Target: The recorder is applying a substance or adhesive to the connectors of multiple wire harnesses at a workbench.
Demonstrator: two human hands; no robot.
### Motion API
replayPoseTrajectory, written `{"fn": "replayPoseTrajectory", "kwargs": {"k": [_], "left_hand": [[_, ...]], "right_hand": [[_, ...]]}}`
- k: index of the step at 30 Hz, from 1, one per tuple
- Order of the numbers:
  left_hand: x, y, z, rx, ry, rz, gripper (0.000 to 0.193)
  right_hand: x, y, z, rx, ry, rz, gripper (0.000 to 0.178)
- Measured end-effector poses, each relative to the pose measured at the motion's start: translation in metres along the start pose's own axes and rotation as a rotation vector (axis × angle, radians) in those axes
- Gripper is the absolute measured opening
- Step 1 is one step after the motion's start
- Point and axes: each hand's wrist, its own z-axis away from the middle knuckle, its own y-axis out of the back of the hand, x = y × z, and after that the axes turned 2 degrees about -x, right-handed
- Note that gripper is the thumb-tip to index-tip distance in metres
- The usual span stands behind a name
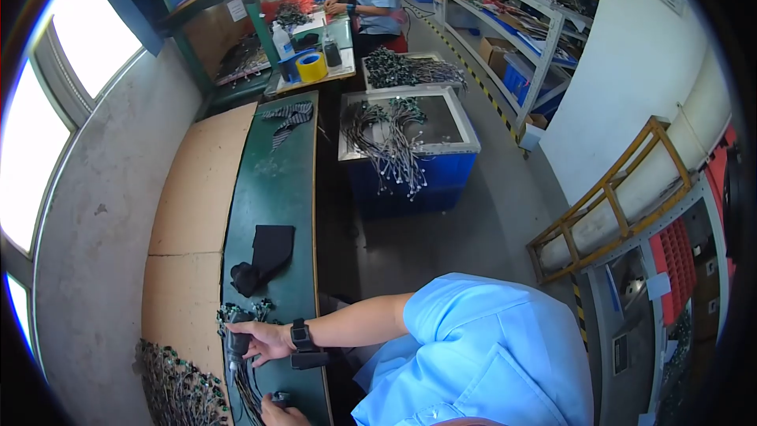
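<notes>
While R hand (272, 341) has fingers curled round wire bundle (247, 391), near end of bench (272, 177), L hand (282, 413) is at lower edge, fingers bent by dark piece (280, 397); can't tell if pinched. Black cloth (274, 248), crumpled one end, takes up bench just past bundle; striped cloth (293, 117) farther off. Wire heap (180, 388) on cardboard (193, 181). Blue bin (414, 185) across gap. Bench smooth, green; cardboard flat, tan; heap thin, tangled, w/ green ends.
</notes>
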Motion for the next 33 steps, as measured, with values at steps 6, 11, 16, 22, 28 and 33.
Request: {"fn": "replayPoseTrajectory", "kwargs": {"k": [6, 11, 16, 22, 28, 33], "left_hand": [[-0.013, 0.094, 0.007, -0.034, 0.359, 0.738, 0.032], [-0.035, 0.150, 0.008, 0.178, 0.279, 0.887, 0.021], [-0.023, 0.171, -0.009, 0.140, 0.215, 0.811, 0.023], [-0.018, 0.162, -0.044, 0.082, 0.117, 0.714, 0.029], [-0.035, 0.111, -0.068, -0.141, 0.302, 0.592, 0.047], [-0.089, -0.027, -0.100, 0.381, 0.060, 0.797, 0.026]], "right_hand": [[-0.001, -0.001, 0.000, 0.003, -0.003, -0.024, 0.080], [0.001, 0.001, -0.002, 0.009, -0.013, -0.031, 0.080], [0.002, 0.001, -0.002, -0.002, -0.012, -0.026, 0.080], [-0.001, 0.004, 0.000, 0.006, -0.010, -0.044, 0.077], [0.001, -0.007, 0.002, -0.011, -0.006, 0.016, 0.086], [0.000, -0.007, 0.007, 0.032, 0.006, -0.027, 0.080]]}}
